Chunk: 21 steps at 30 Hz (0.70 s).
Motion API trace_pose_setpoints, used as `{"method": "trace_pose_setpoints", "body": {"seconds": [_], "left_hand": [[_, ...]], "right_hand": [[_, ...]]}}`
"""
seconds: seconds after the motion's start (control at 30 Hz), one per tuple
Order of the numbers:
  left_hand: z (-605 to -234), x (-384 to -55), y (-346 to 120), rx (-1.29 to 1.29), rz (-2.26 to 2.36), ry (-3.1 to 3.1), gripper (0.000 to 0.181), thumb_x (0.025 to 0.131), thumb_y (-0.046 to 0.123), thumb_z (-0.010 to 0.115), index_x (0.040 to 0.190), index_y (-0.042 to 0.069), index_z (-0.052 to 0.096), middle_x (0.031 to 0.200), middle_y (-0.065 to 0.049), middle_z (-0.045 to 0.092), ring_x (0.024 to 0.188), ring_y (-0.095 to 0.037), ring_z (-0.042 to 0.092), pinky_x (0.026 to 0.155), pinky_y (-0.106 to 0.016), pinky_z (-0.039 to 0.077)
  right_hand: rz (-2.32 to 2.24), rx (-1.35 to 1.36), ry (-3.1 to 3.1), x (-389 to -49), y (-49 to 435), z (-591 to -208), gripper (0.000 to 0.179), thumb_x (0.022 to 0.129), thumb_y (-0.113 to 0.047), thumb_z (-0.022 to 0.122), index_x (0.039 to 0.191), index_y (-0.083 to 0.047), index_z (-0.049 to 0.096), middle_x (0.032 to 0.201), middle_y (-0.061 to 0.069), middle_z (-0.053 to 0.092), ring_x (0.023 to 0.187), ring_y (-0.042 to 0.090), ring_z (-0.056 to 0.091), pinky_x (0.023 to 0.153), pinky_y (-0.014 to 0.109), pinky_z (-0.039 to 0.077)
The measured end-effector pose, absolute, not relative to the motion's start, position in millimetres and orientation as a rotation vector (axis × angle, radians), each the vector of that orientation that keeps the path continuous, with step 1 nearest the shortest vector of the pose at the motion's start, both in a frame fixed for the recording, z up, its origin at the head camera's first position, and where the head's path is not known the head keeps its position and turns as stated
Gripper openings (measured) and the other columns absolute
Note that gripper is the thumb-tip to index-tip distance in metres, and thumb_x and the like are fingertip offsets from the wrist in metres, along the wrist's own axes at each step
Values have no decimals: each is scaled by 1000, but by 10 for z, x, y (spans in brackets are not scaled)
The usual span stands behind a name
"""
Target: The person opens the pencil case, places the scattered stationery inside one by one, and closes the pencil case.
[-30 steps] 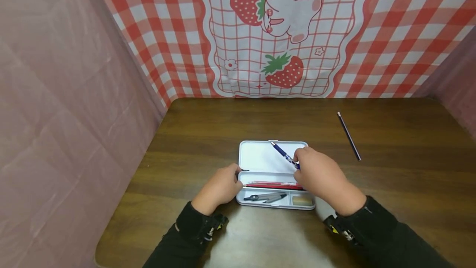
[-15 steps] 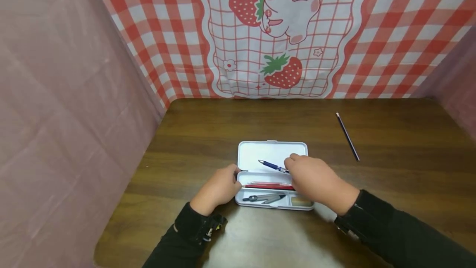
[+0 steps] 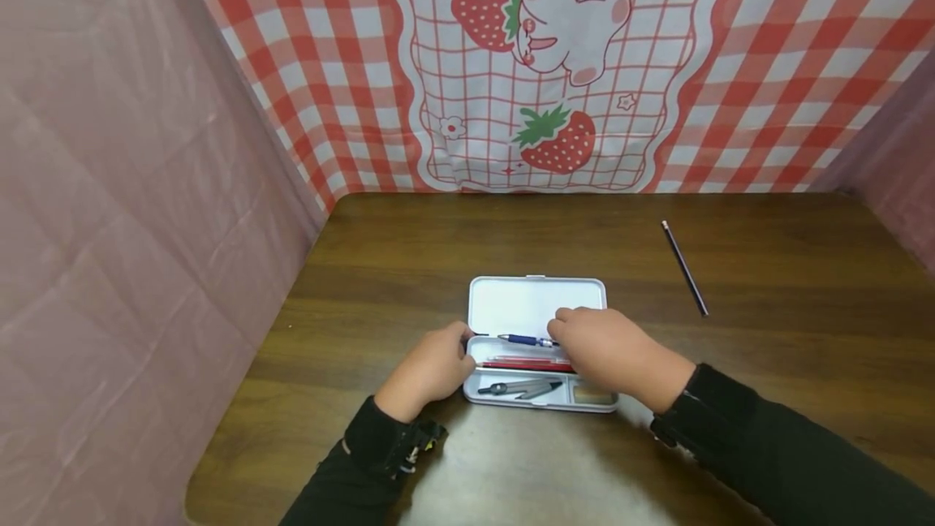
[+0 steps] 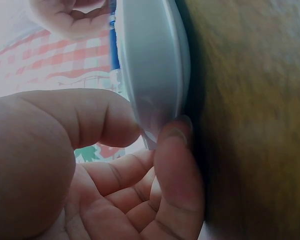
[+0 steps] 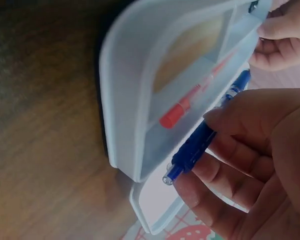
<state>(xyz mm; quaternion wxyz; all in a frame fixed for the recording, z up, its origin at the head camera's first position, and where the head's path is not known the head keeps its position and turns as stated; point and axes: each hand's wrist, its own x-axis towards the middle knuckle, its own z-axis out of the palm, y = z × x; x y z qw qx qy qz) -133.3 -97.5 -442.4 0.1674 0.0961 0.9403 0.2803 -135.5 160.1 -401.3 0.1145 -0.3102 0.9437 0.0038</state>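
Note:
An open white pencil case (image 3: 536,307) lies on the table, lid folded back. My left hand (image 3: 431,368) grips its left end; in the left wrist view, thumb and fingers pinch the case's edge (image 4: 157,65). With thumb and fingers my right hand (image 3: 613,351) pinches a blue pen (image 3: 522,340), held level just above the case's back compartment. The right wrist view shows the blue pen (image 5: 195,145) over the compartment with a red-ended pen (image 5: 175,114) inside. Red pens or pencils (image 3: 526,364) lie in that compartment, a grey compass (image 3: 522,387) in the front one. An eraser (image 3: 592,394) is partly hidden.
A dark pencil (image 3: 685,268) lies on the wooden table (image 3: 394,266) to the right of the case. Behind the table hangs a red-and-white checked cloth (image 3: 336,47). A pink cloth (image 3: 146,226) hangs at the left.
My right hand has moved left and slightly down, and the blue pen has turned from slanted to nearly parallel with the case. The left hand has stayed at the case's left end.

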Motion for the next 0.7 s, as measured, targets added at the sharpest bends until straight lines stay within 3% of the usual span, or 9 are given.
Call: {"method": "trace_pose_setpoints", "body": {"seconds": [0.2,0.37,0.7], "left_hand": [[-4422,-1329,-967,275,796,2675,30,96,13,62,125,4,62,86,-2,59,72,-19,56,65,-36,47],[-4427,-1328,-967,272,810,2668,29,96,13,62,124,4,62,85,-2,59,72,-19,56,65,-36,47],[-4422,-1346,-975,272,813,2663,30,96,13,62,124,4,62,85,-2,60,71,-19,57,65,-36,47]], "right_hand": [[58,-928,2713,-1342,1582,-4051,50,74,-20,94,118,-10,72,102,6,68,93,23,64,87,45,57],[65,-940,2730,-1339,1566,-4063,47,73,-20,95,114,-12,75,96,3,65,88,21,61,84,41,58],[-162,-794,2764,-1369,1567,-4075,22,86,-12,82,108,-12,77,93,0,66,81,17,57,86,42,57]]}}
